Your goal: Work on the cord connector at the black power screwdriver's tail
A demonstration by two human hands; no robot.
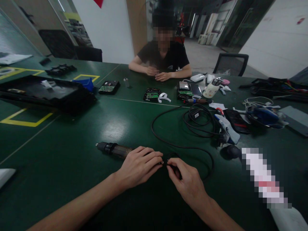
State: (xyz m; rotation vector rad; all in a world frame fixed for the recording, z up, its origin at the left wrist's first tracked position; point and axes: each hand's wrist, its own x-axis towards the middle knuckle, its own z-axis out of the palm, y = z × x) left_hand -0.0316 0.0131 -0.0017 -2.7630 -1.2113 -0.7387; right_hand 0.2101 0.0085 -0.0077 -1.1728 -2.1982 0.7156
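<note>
An electric screwdriver (119,150) lies across the green table with its tip pointing left. My left hand (141,165) is closed over its rear part, which the fingers mostly hide. Close beside its tail end, my right hand (189,179) pinches the dark end of a black cable (173,145). A narrow gap shows between my two hands, and the small connector there is too small to make out well. From my right hand the cable loops away and gathers in a coil toward the back right.
Across the table sits a person (163,57) with both hands near the far edge. Opened devices with green circuit boards (153,95) stand at the back. A black tray (48,88) is at left; a blue-white tool (227,128) and a white bottle-like object (263,179), partly pixelated, are at right.
</note>
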